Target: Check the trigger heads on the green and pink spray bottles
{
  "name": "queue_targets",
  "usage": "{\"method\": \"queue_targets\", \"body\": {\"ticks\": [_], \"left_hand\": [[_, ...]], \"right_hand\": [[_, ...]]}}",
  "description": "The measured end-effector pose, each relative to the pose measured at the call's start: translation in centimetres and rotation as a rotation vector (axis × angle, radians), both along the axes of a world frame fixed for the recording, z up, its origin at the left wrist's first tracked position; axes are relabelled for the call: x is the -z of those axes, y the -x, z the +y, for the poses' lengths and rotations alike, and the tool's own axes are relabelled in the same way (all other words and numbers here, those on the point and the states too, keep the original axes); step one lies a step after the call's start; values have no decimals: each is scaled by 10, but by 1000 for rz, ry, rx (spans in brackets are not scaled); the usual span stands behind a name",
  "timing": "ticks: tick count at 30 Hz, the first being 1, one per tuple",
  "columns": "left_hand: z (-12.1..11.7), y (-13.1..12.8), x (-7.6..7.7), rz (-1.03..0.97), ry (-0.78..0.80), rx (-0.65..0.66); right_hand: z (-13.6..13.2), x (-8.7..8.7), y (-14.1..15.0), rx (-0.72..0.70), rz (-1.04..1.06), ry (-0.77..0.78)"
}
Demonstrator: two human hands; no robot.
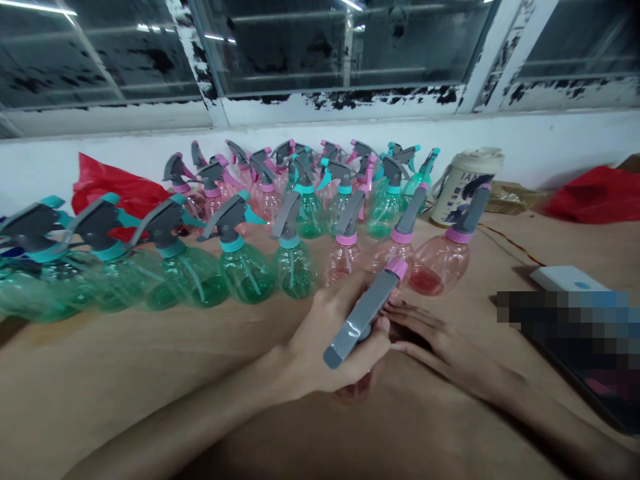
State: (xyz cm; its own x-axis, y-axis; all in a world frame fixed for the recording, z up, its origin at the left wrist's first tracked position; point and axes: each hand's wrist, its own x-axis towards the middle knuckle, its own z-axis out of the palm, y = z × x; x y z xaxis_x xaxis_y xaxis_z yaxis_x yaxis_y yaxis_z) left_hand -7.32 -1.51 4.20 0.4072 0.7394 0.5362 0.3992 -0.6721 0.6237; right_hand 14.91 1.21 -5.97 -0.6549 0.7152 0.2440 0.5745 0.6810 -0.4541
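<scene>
In the head view a spray bottle with a grey and pink trigger head (pixel 361 317) is close in front of me. My left hand (pixel 335 333) is closed around the bottle just below that head. Part of its clear pink body (pixel 356 388) shows under the hand. My right hand (pixel 440 333) lies low beside the bottle, fingers stretched toward it. Whether those fingertips touch it cannot be seen. Just beyond stand pink spray bottles (pixel 434 270) and a row of green spray bottles (pixel 246 272), with some coloured liquid inside.
More spray bottles (pixel 309 210) crowd the back by the wall. A cream lidded cup (pixel 457 190) stands right of them, near a red plastic bag (pixel 590 193). Another red bag (pixel 113 190) is at back left. A white box (pixel 570 279) and a dark, partly blurred device (pixel 590 383) lie right.
</scene>
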Motion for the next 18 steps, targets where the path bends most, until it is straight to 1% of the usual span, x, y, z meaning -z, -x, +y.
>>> {"method": "queue_targets", "body": {"ticks": [6,11,14,18], "left_hand": [[2,1,-1,25,70,-3],[2,2,-2,26,-15,42],[0,2,0,26,-27,17],[-3,1,3,7,2,-51]], "right_hand": [[0,2,0,4,9,-23],[2,1,1,-5,1,-15],[2,-1,2,-3,-3,-20],[2,-7,3,13,-1,1]]}}
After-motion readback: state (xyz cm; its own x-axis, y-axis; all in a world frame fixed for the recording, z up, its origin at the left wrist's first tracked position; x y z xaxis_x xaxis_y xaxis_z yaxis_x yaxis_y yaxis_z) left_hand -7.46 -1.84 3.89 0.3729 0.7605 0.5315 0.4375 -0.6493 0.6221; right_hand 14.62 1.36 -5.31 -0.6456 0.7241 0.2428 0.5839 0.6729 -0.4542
